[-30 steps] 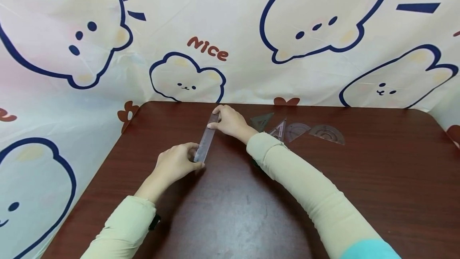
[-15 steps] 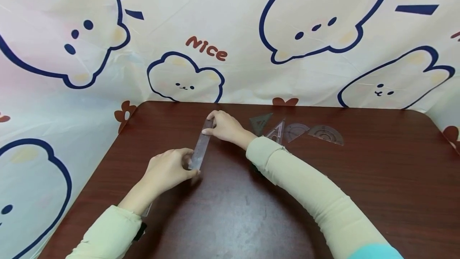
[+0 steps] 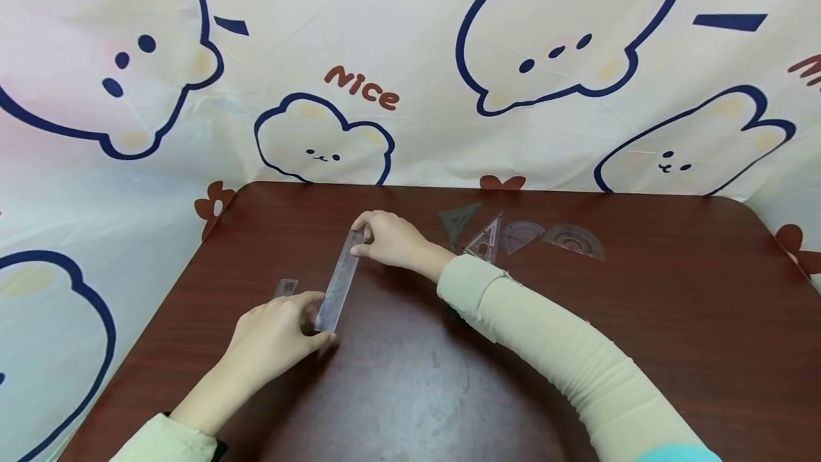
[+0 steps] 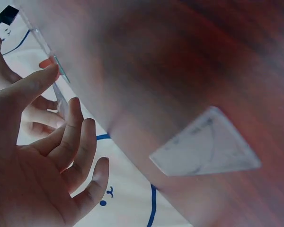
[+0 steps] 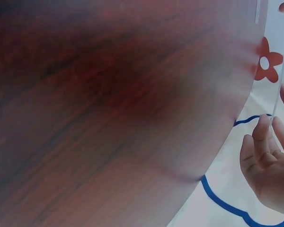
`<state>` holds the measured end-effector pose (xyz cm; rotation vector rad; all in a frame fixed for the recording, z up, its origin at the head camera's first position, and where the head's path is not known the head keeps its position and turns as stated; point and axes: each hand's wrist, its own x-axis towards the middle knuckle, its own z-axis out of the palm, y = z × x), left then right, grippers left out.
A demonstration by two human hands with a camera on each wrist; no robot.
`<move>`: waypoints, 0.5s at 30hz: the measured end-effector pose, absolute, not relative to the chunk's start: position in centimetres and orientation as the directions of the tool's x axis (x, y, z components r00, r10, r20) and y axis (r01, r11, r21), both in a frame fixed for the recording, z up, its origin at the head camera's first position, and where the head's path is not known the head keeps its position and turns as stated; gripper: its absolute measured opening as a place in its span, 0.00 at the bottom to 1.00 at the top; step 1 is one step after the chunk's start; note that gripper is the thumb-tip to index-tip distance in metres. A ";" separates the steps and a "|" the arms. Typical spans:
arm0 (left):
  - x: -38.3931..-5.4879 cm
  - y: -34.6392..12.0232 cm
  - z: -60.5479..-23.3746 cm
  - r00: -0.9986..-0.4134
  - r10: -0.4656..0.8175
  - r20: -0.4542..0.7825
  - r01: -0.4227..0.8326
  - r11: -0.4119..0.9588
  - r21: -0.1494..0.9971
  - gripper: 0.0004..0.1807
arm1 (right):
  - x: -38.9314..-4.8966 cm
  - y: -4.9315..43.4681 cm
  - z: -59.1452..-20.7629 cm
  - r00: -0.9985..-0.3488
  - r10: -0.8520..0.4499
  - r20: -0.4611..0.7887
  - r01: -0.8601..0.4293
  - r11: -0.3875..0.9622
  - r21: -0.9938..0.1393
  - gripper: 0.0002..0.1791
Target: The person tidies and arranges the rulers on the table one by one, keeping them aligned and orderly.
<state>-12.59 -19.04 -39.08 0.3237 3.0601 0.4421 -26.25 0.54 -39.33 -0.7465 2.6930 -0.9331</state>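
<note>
A clear plastic ruler (image 3: pixel 340 280) is held slanting above the dark wooden table, its far end higher in the head view. My right hand (image 3: pixel 393 239) pinches the far end between thumb and fingers. At the near end, my left hand (image 3: pixel 272 334) grips with the thumb on one side and the fingers on the other. In the left wrist view, the left hand (image 4: pixel 52 156) shows its palm, with its other fingers loosely curled. The right wrist view catches the ruler (image 5: pixel 277 90) edge-on beside the right hand (image 5: pixel 270 175), partly cut off by the frame.
Behind the left hand lies a clear flat piece (image 3: pixel 285 287), partly hidden. Farther right on the table (image 3: pixel 673 348) are a greenish set square (image 3: pixel 458 217), a clear set square (image 3: pixel 473 246), a protractor (image 3: pixel 521 236) and a wider semicircular protractor (image 3: pixel 574 240). A printed cloth (image 3: pixel 436 141) stands behind.
Both hands have carried the ruler toward the left and nearer to me. The clear flat piece behind the left hand has come into sight.
</note>
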 end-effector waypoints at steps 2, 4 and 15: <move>-12.2 -19.5 -39.2 -0.978 0.209 0.006 0.202 0.938 0.282 0.31 | -25.8 0.4 -39.3 -0.849 -0.528 -0.022 -0.403 0.675 -0.618 0.21; -11.7 -19.9 -39.5 -0.977 0.211 0.010 0.205 0.936 0.287 0.30 | -25.5 0.2 -39.4 -0.845 -0.534 -0.030 -0.408 0.679 -0.610 0.20; -10.1 -20.7 -40.1 -0.979 0.206 -0.005 0.195 0.936 0.294 0.31 | -24.1 -0.9 -40.1 -0.832 -0.553 -0.044 -0.453 0.723 -0.523 0.20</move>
